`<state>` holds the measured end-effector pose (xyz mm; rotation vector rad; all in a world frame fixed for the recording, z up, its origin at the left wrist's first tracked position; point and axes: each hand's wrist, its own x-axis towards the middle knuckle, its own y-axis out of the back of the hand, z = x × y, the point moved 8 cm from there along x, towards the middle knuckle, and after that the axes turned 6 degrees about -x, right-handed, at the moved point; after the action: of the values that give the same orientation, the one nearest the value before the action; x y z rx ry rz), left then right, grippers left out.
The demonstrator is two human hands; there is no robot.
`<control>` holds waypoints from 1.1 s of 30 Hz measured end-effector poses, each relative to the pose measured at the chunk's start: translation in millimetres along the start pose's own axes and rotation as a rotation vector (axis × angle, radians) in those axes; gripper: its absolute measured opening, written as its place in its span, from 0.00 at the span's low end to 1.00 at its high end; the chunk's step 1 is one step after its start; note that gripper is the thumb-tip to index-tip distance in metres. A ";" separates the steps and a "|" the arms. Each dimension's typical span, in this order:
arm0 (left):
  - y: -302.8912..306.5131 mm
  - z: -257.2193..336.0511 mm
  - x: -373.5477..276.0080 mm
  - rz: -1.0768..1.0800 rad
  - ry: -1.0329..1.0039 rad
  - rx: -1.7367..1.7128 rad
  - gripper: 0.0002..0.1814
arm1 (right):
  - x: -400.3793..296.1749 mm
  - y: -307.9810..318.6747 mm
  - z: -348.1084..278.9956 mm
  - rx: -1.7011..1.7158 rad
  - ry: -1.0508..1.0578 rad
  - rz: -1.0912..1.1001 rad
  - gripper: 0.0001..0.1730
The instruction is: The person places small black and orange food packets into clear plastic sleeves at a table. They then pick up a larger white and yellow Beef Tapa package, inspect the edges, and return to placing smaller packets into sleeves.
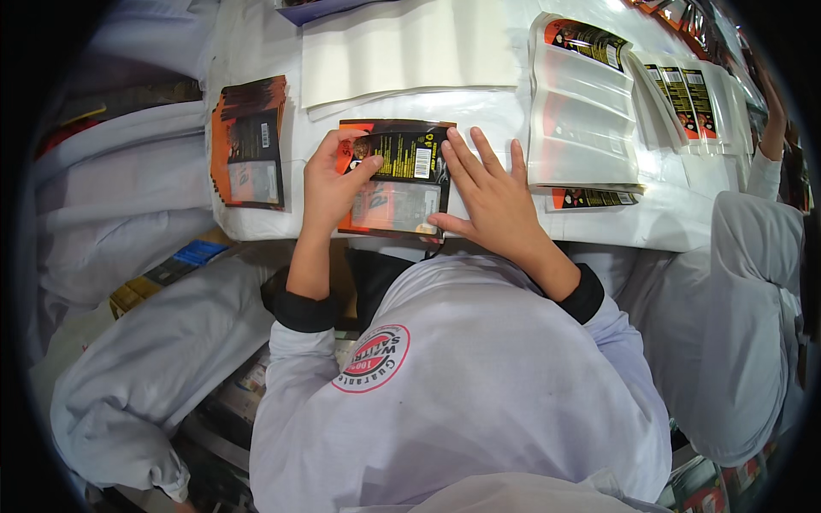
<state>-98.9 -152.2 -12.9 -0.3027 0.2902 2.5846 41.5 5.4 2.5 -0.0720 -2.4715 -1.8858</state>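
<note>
In front of me, near the table's front edge, lies a flat black-and-orange plastic packaging pouch [407, 151] with a barcode, yellow print and a clear window in its lower part. My left hand [330, 183] grips its left side, the thumb on top and the other fingers along or under the edge. My right hand [497, 195] rests flat with fingers spread; its fingertips and thumb touch the pouch's right edge. Whether one pouch or several lie under my hands, I cannot tell. To the left is a fanned stack of similar pouches [253, 147].
Large off-white sheets [410, 54] lie behind the pouch, with a purple box [321, 9] beyond. Folded clear film with printed labels [584, 96] and more labelled film [689, 102] lie to the right. White-clothed people sit on both sides; one hand [773, 122] shows at far right.
</note>
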 end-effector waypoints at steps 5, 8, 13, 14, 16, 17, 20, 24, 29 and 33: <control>0.2 25.0 -5.4 0.042 -0.443 0.565 0.25 | 0.4 -0.4 -0.5 0.005 0.004 -0.012 0.52; 31.3 42.0 -7.1 0.349 -0.275 0.689 0.32 | -0.8 -2.0 1.3 -0.001 0.009 -0.008 0.55; -5.7 44.0 -19.7 0.290 -0.436 0.691 0.31 | -0.3 0.1 -1.6 -0.016 0.018 -0.009 0.55; -1.7 33.1 -16.4 0.307 -0.450 0.696 0.29 | -2.0 0.5 -3.4 -0.016 0.017 -0.005 0.55; 20.7 35.1 1.0 0.427 -0.444 0.678 0.20 | -0.5 3.9 0.8 -0.026 0.011 0.027 0.54; 31.1 36.9 -1.0 0.482 -0.419 0.591 0.18 | -2.4 4.3 -1.4 -0.020 0.010 -0.006 0.54; -19.5 49.8 -19.6 0.318 -0.489 0.689 0.18 | -2.5 10.1 -5.2 0.018 0.033 0.028 0.54; -4.3 45.2 1.1 0.431 -0.443 0.762 0.17 | -3.8 11.9 -4.0 0.000 0.052 0.068 0.53; -72.5 46.6 -37.8 0.126 -0.484 0.904 0.36 | -5.2 20.0 -1.9 0.213 0.112 0.133 0.53; -103.3 51.5 -80.6 -0.043 -0.573 1.030 0.38 | -27.0 46.5 12.7 0.649 0.294 0.384 0.53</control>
<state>14.1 -89.4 42.7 0.7589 1.2626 2.0149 71.1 29.5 42.4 -0.2117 -2.4935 -0.8354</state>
